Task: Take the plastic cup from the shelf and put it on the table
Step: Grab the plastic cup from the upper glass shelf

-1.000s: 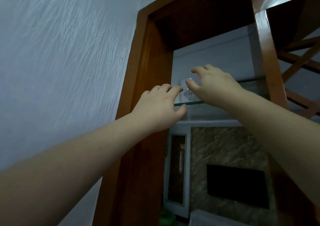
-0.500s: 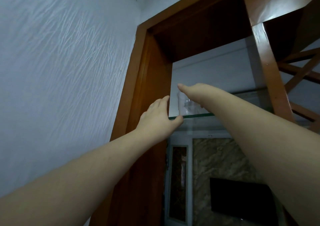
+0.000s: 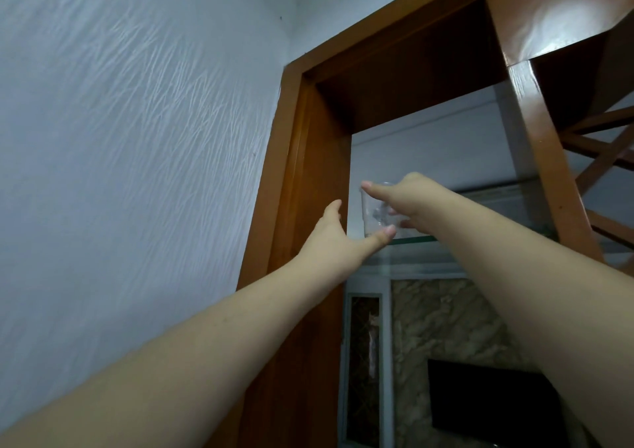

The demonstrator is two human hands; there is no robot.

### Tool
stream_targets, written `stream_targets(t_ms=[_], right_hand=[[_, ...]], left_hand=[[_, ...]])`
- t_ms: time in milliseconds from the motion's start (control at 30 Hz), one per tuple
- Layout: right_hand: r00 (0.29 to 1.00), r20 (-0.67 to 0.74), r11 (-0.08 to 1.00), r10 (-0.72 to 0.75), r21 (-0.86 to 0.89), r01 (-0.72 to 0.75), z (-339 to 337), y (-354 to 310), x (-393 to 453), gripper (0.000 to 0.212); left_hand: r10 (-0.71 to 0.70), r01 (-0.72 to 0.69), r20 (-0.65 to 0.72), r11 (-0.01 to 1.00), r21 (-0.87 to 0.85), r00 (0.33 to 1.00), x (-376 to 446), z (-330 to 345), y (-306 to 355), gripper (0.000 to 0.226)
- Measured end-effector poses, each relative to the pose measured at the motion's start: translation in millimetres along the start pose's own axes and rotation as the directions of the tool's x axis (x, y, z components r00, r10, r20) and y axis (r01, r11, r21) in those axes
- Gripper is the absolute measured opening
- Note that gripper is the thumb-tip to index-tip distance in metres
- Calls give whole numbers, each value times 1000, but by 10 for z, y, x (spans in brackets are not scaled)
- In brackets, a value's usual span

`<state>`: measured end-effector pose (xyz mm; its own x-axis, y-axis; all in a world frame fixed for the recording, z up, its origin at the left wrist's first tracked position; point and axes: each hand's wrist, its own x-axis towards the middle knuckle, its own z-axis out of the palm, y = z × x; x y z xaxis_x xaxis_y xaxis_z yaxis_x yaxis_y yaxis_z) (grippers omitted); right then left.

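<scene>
A clear plastic cup [image 3: 372,212] stands at the left end of a glass shelf [image 3: 415,240] inside a brown wooden frame. My right hand [image 3: 408,200] wraps around the cup from the right, with a finger along its rim and others behind its wall. My left hand [image 3: 338,236] rests against the wooden upright, its thumb touching the shelf's front edge just below the cup. The cup's base still sits on the glass.
A wooden upright [image 3: 308,190] stands left of the shelf and a second post [image 3: 545,159] to the right. A textured white wall [image 3: 137,139] fills the left. Below the shelf are a marble panel [image 3: 446,317] and a dark screen [image 3: 494,403].
My right hand has closed around the cup, fingers now curled on its wall. My left hand slid up slightly, thumb under the cup. The view has tilted upward.
</scene>
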<state>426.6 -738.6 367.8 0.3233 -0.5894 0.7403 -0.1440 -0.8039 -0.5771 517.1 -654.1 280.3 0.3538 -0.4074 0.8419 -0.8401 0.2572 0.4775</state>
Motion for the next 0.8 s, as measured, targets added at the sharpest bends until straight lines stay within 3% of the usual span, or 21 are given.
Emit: stream_targets(t_ms=[133, 333, 600, 800], right_hand=[[999, -2, 998, -45, 31, 45, -119, -30, -151, 69], [991, 17, 975, -130, 184, 125, -321, -92, -350, 85], [977, 99, 952, -191, 260, 160, -602, -23, -766, 114], [983, 82, 946, -165, 295, 134, -667, 133, -1010, 86]], left_hand=[[-50, 58, 47, 979, -193, 998, -57, 56, 100, 102], [-60, 76, 62, 953, -294, 996, -126, 67, 199, 93], [-34, 79, 109, 892, -445, 993, -404, 144, 253, 52], [0, 94, 183, 857, -506, 983, -599, 141, 301, 52]])
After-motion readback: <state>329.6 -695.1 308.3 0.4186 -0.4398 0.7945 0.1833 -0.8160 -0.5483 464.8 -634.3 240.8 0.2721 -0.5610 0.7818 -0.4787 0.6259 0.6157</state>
